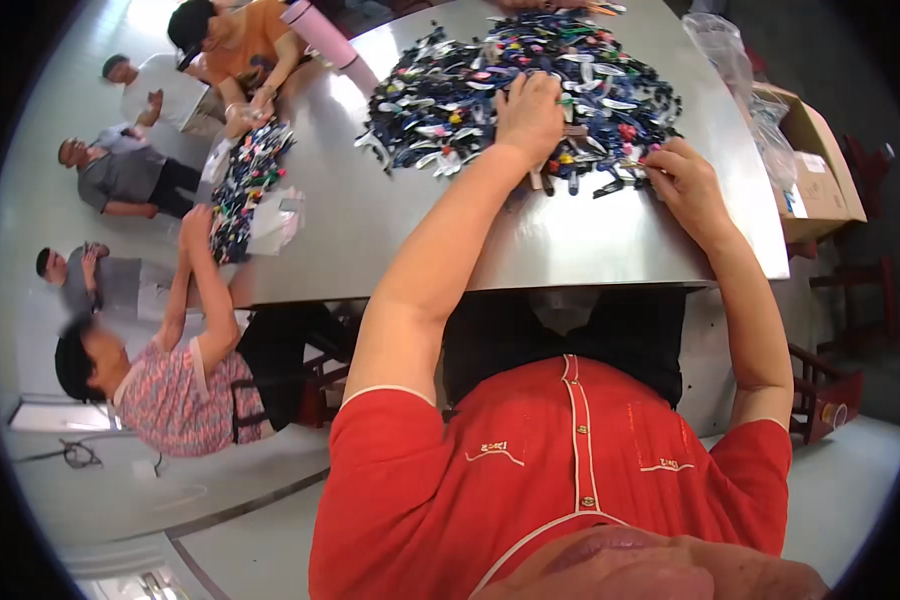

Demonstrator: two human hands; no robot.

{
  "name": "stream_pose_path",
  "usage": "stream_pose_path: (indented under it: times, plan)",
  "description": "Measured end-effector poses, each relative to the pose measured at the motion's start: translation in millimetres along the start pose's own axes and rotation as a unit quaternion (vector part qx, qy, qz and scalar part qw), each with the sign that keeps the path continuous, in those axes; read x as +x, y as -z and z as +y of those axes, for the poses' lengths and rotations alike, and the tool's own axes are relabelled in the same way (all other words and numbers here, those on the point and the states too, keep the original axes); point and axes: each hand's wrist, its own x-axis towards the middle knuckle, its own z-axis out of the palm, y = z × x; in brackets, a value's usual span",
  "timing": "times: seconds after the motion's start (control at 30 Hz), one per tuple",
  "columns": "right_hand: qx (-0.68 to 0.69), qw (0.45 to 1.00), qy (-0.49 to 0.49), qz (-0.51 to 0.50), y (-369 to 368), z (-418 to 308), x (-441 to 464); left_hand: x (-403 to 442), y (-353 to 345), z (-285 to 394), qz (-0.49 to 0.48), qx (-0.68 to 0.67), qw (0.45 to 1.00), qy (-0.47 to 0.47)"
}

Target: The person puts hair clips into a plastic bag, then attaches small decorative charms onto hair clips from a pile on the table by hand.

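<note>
A big heap of hair clips (440,110), mostly black and dark blue with white, red, pink and yellow ones among them, covers the far part of the metal table (370,240). My left hand (531,117) reaches onto the heap, palm down, its fingers somewhat apart over the clips. At the heap's near right edge, my right hand (686,185) has thumb and index finger pinched together on what looks like a small hair clip (638,163), partly hidden by the fingertips. Several loose clips lie just left of that hand.
A smaller pile of clips (240,190) lies at the table's left end, where two people work. Beside it are clear plastic bags (276,222). A pink bottle (318,32) stands at the far left. A cardboard box (818,170) with plastic wrapping sits beyond the right edge.
</note>
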Motion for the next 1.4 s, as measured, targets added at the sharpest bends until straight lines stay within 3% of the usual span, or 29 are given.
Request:
stream_pose_path:
  times: [0.1, 0.13, 0.17, 0.2, 0.27, 0.4, 0.43, 0.5, 0.57, 0.63, 0.7, 0.8, 0.87, 0.9, 0.97, 1.03, 1.13, 1.3, 1.37, 1.4]
  plan:
    - [-0.049, 0.999, -0.011, -0.006, 12, -4, -5, 12, 16, 19, -0.105, -0.08, 0.991, -0.02]
    - [-0.057, 0.996, 0.06, 0.029, 10, 9, -8, 8, 10, 20, -0.078, -0.114, 0.989, -0.05]
    - [-0.037, 0.998, 0.032, 0.03, 16, 6, -9, -2, 2, 17, -0.012, -0.114, 0.987, -0.115]
    - [-0.035, 0.998, 0.026, 0.055, 27, -3, -11, -2, 22, 29, -0.116, -0.131, 0.983, -0.049]
    - [-0.085, 0.99, -0.017, 0.113, 47, 12, -22, -17, 14, 8, -0.105, -0.123, 0.981, -0.106]
    - [-0.226, 0.94, -0.117, 0.229, 107, 83, -32, -33, 33, 6, -0.069, -0.063, 0.992, -0.089]
    - [-0.286, 0.916, -0.136, 0.246, 125, 98, -30, -31, 38, 9, -0.12, -0.047, 0.99, -0.054]
    - [-0.349, 0.888, -0.182, 0.239, 148, 122, -26, -28, 30, 8, -0.17, -0.028, 0.985, -0.014]
    - [-0.355, 0.894, -0.197, 0.189, 156, 151, -23, -28, 2, 2, -0.048, -0.086, 0.986, -0.133]
    - [-0.377, 0.899, -0.206, 0.078, 156, 195, -16, -26, 20, 23, 0.004, -0.07, 0.988, -0.137]
    - [-0.347, 0.909, -0.195, 0.121, 143, 147, -12, -22, 31, 26, 0.034, -0.098, 0.991, -0.091]
    - [-0.205, 0.968, -0.072, 0.121, 111, 91, 0, -14, 47, 37, 0.03, -0.173, 0.981, -0.079]
    - [-0.102, 0.991, 0.056, 0.067, 80, 45, 8, -11, 57, 57, -0.015, -0.274, 0.96, -0.054]
    - [-0.067, 0.996, 0.041, 0.045, 67, 12, 10, -10, 55, 63, -0.016, -0.272, 0.961, -0.052]
    - [-0.061, 0.988, 0.123, 0.064, 30, 0, 18, -3, 48, 69, -0.006, -0.245, 0.964, -0.106]
    - [-0.087, 0.991, 0.088, 0.046, 5, -4, 25, 0, 37, 68, -0.006, -0.229, 0.966, -0.116]
    - [-0.098, 0.988, 0.117, 0.026, -10, 12, 34, -4, 41, 67, -0.066, -0.29, 0.948, -0.114]
    - [-0.093, 0.994, 0.036, 0.038, 1, 15, 20, -37, 70, 42, -0.019, -0.217, 0.973, -0.076]
    - [-0.093, 0.993, 0.013, 0.068, 1, 22, 16, -54, 71, 34, -0.115, -0.152, 0.98, -0.046]
    - [-0.087, 0.994, 0.036, 0.059, -3, 26, 16, -58, 71, 36, -0.113, -0.151, 0.981, -0.048]
